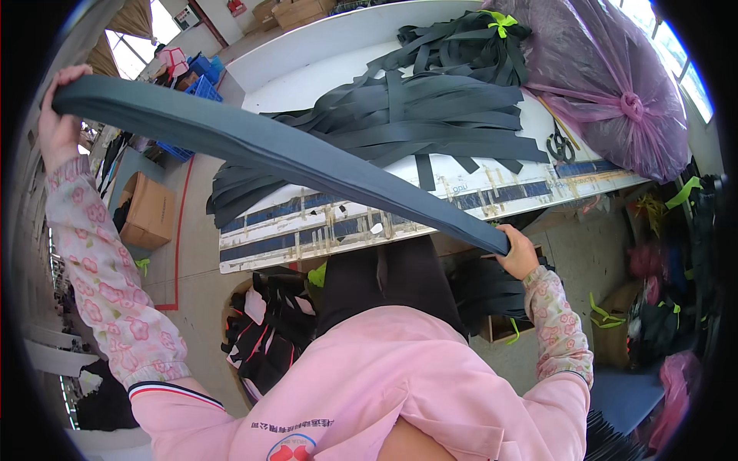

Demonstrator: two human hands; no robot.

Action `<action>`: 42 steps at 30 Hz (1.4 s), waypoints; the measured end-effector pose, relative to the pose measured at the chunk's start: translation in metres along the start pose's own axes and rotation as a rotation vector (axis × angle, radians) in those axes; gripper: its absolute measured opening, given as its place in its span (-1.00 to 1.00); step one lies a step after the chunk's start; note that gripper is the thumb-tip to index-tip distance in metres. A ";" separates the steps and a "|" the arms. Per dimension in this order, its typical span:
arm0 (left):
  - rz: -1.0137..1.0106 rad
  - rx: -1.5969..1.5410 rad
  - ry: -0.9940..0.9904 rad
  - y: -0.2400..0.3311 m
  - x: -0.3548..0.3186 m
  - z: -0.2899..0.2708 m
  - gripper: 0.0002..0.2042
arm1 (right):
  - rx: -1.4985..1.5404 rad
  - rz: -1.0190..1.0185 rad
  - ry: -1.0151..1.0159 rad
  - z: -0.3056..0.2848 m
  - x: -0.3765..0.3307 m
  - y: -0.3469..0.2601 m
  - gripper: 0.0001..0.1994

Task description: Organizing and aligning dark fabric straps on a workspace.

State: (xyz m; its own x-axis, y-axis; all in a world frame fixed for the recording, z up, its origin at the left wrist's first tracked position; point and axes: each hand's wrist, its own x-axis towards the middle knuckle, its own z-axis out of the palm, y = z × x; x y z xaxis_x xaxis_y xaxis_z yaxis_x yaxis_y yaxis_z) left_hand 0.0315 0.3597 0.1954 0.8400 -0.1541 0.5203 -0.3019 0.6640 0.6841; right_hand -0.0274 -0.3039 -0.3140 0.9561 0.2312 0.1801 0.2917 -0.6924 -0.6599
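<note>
Bundle of dark strips (292,157) held slantwise over white table (307,77), loose strips (461,111) beneath. Left hand (57,127) grasps 1 end, right hand (520,253) the other; finger placement partly hidden. Step: apparently straightening. Next move probably needs 2 firm grips, even tension.

The webbing straps (284,151) are dark grey, the oversleeves (111,296) pale pink with deeper pink flowers, the shirt (361,361) pink with navy-white-red-striped cuffs (177,393), the trousers (350,288) black and the plastic bag (603,61) translucent mauve.
</note>
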 end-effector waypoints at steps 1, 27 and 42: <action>-0.007 -0.060 0.064 -0.001 -0.019 -0.017 -0.87 | -0.072 -0.031 0.019 -0.011 0.004 -0.001 -0.47; 0.435 -0.270 0.893 -0.335 -0.380 -0.321 -0.85 | -1.129 -0.075 -0.529 -0.055 0.170 0.103 -0.57; 0.526 -0.307 0.929 -0.337 -0.374 -0.282 -0.86 | 0.199 -0.384 -0.749 0.193 0.243 -0.301 -0.70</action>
State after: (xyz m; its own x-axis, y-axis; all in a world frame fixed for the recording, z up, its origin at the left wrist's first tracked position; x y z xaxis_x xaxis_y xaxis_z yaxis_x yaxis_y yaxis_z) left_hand -0.0534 0.4004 -0.3736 0.6900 0.7230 0.0350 -0.7033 0.6582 0.2685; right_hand 0.1115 0.0924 -0.2129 0.5022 0.8623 -0.0654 0.5136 -0.3583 -0.7797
